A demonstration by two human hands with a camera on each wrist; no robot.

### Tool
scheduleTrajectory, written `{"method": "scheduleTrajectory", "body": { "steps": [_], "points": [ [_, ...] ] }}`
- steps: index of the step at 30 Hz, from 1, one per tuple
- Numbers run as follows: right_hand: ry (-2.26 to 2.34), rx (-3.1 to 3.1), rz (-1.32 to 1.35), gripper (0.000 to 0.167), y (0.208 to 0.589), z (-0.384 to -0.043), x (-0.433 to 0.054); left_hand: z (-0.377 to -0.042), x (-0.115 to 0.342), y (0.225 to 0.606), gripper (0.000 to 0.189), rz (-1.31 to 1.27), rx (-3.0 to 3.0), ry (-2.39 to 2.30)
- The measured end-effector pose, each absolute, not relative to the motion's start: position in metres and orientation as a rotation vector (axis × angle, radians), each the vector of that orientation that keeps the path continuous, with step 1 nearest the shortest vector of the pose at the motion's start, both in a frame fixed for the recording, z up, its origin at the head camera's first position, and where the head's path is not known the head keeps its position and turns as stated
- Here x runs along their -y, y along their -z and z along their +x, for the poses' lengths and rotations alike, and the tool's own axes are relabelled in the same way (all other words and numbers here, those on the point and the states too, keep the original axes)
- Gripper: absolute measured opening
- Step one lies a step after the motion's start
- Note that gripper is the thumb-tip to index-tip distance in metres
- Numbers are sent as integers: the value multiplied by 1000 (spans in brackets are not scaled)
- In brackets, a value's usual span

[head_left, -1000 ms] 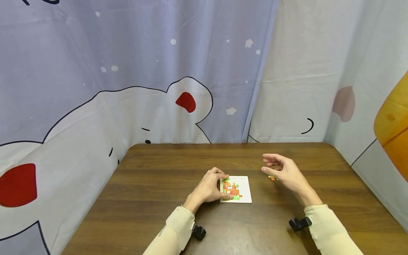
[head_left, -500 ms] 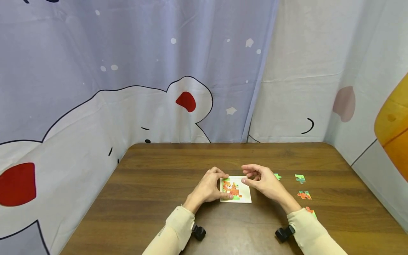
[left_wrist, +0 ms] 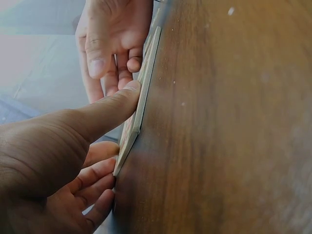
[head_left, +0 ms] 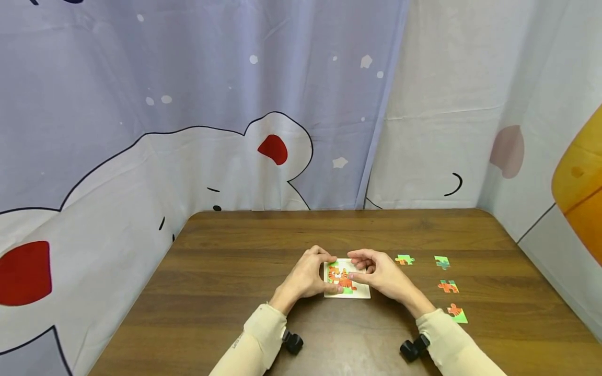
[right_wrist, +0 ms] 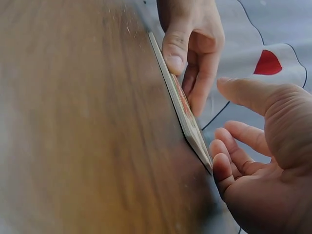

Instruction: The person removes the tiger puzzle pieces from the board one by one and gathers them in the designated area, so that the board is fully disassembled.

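A square white puzzle board [head_left: 360, 291] with an orange tiger picture partly filled in lies on the table. My left hand [head_left: 307, 274] holds it by the left side, thumb on the near edge and fingertips at the far edge. In the left wrist view, the thumb presses the board's rim [left_wrist: 149, 80]. Over the right part of the board is my right hand [head_left: 379, 274], with loosely bent fingers. The right wrist view shows a gap between its thumb and fingers, with nothing in it, beside the board [right_wrist: 189, 127].
Several loose jigsaw pieces lie right of the board: a green and orange one [head_left: 405, 259], a green and teal one [head_left: 442, 262], an orange one [head_left: 448, 286] and a green-cornered one [head_left: 457, 313]. A patterned curtain [head_left: 226, 162] hangs behind the wooden table [head_left: 244, 230].
My right hand has moved left from above the loose pieces to over the board, uncovering those pieces. My left hand keeps its hold on the board.
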State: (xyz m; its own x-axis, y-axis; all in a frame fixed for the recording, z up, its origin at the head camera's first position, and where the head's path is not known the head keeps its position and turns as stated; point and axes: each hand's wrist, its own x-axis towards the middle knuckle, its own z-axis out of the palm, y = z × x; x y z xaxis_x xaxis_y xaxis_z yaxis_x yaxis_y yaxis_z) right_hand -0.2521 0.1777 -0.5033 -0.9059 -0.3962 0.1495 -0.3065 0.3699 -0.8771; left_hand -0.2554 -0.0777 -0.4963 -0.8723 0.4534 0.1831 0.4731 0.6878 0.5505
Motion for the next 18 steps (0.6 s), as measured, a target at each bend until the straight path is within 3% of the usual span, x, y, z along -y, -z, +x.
{"method": "scheduleTrajectory", "body": {
  "steps": [18],
  "points": [
    [1460, -2665, -748, 47, 513, -250, -175, -255, 78, 497, 77, -792, 2838, 953]
  ]
}}
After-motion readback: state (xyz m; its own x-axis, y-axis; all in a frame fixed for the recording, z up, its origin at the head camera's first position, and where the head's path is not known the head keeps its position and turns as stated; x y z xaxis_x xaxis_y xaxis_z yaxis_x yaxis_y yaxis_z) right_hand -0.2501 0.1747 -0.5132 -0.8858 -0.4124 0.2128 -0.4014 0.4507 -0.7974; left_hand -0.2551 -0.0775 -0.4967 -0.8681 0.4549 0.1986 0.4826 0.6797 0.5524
